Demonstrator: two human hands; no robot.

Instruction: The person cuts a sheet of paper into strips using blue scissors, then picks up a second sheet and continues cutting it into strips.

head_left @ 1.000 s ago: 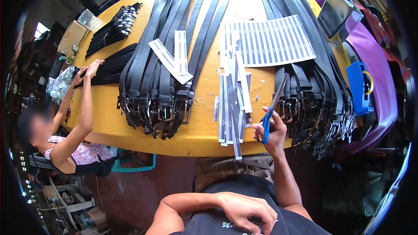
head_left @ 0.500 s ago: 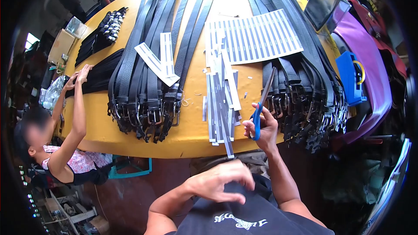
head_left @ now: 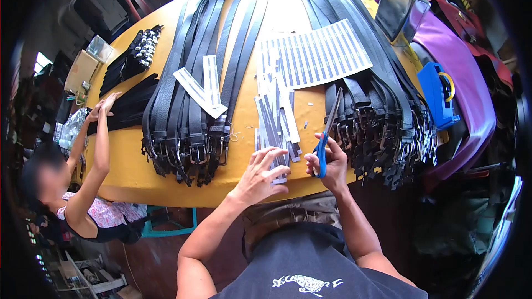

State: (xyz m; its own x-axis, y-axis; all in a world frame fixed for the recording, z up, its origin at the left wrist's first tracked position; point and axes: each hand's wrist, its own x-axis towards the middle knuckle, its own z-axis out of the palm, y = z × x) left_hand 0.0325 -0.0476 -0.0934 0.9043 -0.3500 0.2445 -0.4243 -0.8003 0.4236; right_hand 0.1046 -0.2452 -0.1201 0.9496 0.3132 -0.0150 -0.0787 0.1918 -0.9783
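Note:
My right hand (head_left: pixel 334 165) grips a pair of scissors (head_left: pixel 320 152) by its blue handles, the blades pointing up and away from me. My left hand (head_left: pixel 256 176) is at the near end of a pile of cut paper strips (head_left: pixel 269 124), fingers spread and curved over them. Grey and white bands run along the strips, which lie loosely across one another. Behind the pile lies a large striped paper sheet (head_left: pixel 327 54), partly resting on the black belts (head_left: pixel 363 97) at the right.
More black belts (head_left: pixel 185 116) with buckles lie left of the strips, two striped paper pieces (head_left: pixel 211 83) on top. A blue tape dispenser (head_left: pixel 436 97) stands at the yellow table's (head_left: pixel 166 192) right edge. At the left, a person (head_left: pixel 91 199) reaches over black straps (head_left: pixel 133 105).
My left hand has moved forward from in front of my chest to the near end of the strips. The right hand still holds the scissors. The view has shifted slightly.

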